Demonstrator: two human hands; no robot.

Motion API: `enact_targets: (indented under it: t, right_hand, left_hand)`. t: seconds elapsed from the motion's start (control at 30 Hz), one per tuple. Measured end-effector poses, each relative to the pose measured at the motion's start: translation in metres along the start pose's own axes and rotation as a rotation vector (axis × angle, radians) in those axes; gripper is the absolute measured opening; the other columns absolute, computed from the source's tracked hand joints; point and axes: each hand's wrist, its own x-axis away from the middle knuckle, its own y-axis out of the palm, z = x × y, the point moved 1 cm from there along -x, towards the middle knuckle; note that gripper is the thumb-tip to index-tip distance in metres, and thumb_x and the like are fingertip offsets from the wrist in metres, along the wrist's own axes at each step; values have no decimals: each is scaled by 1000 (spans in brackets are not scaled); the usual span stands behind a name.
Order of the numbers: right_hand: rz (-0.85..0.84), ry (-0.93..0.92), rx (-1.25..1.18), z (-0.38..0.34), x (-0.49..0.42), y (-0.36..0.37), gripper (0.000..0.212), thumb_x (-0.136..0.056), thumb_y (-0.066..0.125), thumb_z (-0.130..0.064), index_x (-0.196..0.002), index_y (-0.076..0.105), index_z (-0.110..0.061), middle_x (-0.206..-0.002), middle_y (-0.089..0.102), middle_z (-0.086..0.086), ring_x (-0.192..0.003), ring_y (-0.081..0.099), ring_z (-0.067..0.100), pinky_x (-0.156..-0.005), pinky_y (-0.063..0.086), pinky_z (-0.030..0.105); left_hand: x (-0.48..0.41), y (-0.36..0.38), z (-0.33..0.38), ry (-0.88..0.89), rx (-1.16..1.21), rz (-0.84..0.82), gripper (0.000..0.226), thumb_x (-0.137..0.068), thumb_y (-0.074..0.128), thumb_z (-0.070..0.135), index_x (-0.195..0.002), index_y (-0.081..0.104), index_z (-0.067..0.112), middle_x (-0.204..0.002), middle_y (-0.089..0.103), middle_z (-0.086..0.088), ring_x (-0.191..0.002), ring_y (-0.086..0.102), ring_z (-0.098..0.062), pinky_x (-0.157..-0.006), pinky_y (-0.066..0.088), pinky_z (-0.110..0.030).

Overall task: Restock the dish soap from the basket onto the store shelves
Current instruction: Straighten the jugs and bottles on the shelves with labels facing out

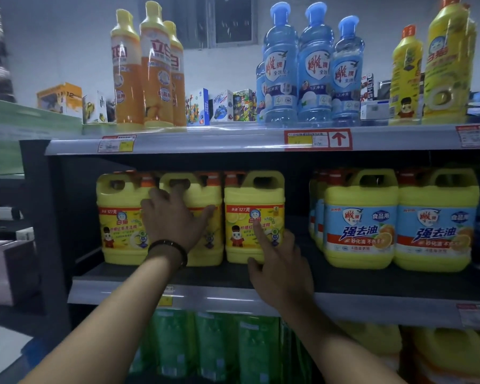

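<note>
Three yellow dish soap jugs with orange caps stand side by side on the middle shelf (372, 284). My left hand (175, 220) lies flat with spread fingers against the front of the middle jug (208, 195). My right hand (277, 261) touches the right jug (254, 206), its index finger on the label and its thumb at the jug's lower front. The left jug (119, 217) stands untouched beside my left hand. No basket is in view.
Two yellow-and-blue jugs (360, 220) stand further right on the same shelf. The top shelf (233, 139) carries orange bottles (150, 73), blue bottles (311, 67) and yellow bottles (444, 65). Green refill pouches (205, 347) fill the shelf below.
</note>
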Motion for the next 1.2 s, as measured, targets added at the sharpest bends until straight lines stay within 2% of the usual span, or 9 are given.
enact_targets:
  t: [0.1, 0.23, 0.6, 0.87, 0.97, 1.03, 1.1, 1.13, 1.2]
  right_hand:
    - [18, -1, 19, -1, 2, 1, 90, -97, 51, -60, -163, -11, -58, -161, 25, 16, -130, 49, 41, -98, 51, 47]
    - [20, 2, 48, -2, 2, 1, 90, -98, 51, -59, -164, -11, -57, -161, 23, 17, -130, 48, 40, -96, 50, 46]
    - [-13, 31, 48, -7, 6, -5, 97, -95, 56, -56, -162, -14, -59, -164, 20, 16, -136, 44, 41, -95, 52, 47]
    - [2, 10, 65, -6, 7, -6, 94, -95, 54, -55, -164, -10, -57, -158, 26, 13, -129, 49, 36, -88, 51, 43]
    - [-12, 11, 60, -6, 6, -5, 94, -96, 54, -56, -163, -11, -57, -160, 24, 14, -130, 49, 37, -90, 51, 44]
    - [-17, 6, 56, -7, 6, -6, 94, -96, 53, -56, -162, -14, -57, -162, 22, 15, -131, 49, 38, -89, 51, 43]
    - [-15, 5, 53, -7, 7, -6, 94, -97, 53, -56, -162, -15, -58, -164, 20, 15, -130, 52, 39, -89, 52, 44]
    - [-17, 8, 52, -7, 7, -6, 94, -97, 53, -56, -162, -14, -57, -166, 19, 16, -130, 53, 39, -90, 52, 44]
    - [-28, 16, 53, -7, 8, -5, 93, -98, 52, -57, -162, -16, -57, -168, 17, 17, -132, 54, 40, -91, 53, 44]
  left_hand:
    - [-7, 3, 9, -139, -26, -202, 99, -69, 64, 90, -150, 44, 37, -147, 40, -24, -133, 40, -49, -106, 42, -56]
    - [-12, 4, 22, -255, 59, -300, 105, -62, 62, 96, -150, 39, 42, -159, 22, -23, -144, 26, -50, -114, 28, -64]
    - [-7, 11, 30, -303, 16, -268, 120, -45, 66, 99, -142, 28, 39, -159, 14, -19, -146, 21, -47, -105, 31, -73]
    - [-5, 12, 14, -241, 163, -184, 102, -54, 76, 86, -137, 35, 41, -156, 31, -24, -140, 37, -49, -106, 42, -64]
    - [-12, 5, -12, -102, 393, -280, 102, -54, 76, 82, -140, 39, 42, -148, 52, -11, -131, 54, -38, -104, 52, -55]
    - [-20, -6, -31, -38, 588, -398, 91, -62, 83, 65, -140, 44, 38, -132, 66, 2, -119, 66, -26, -98, 57, -48]
    - [-24, -14, -42, -40, 732, -535, 81, -77, 88, 40, -144, 44, 32, -130, 66, 4, -121, 67, -26, -93, 58, -42]
    - [-22, -16, -43, -50, 777, -560, 83, -79, 88, 36, -147, 42, 30, -133, 64, 3, -125, 64, -27, -92, 58, -39]
    - [-7, -12, -33, -76, 698, -505, 109, -64, 92, 56, -153, 34, 32, -147, 50, 0, -133, 56, -26, -97, 56, -43]
